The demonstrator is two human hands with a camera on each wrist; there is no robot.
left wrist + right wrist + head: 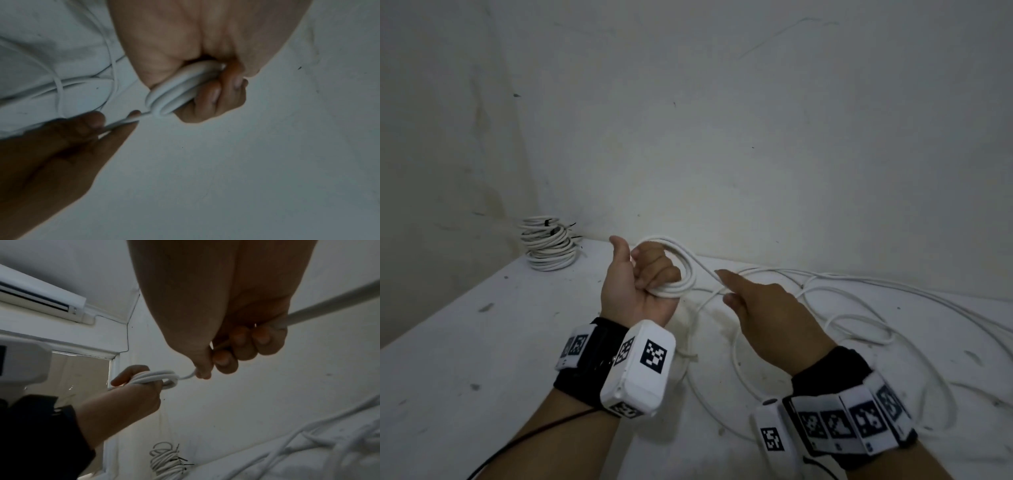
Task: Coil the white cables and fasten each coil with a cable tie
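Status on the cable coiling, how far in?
Done: a stack of tied coils sits at the table's back corner. In hand: the left hand grips a few-loop coil while the right hand feeds cable. Left: loose cable sprawled on the table, then its tie.

White table (pixel 465 359) carries loose cable (pixel 859 294) and stacked coils (pixel 549 245)

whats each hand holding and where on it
Left hand grips the coil by its bunched loops; right hand pinches the loose cable just beyond the coil.
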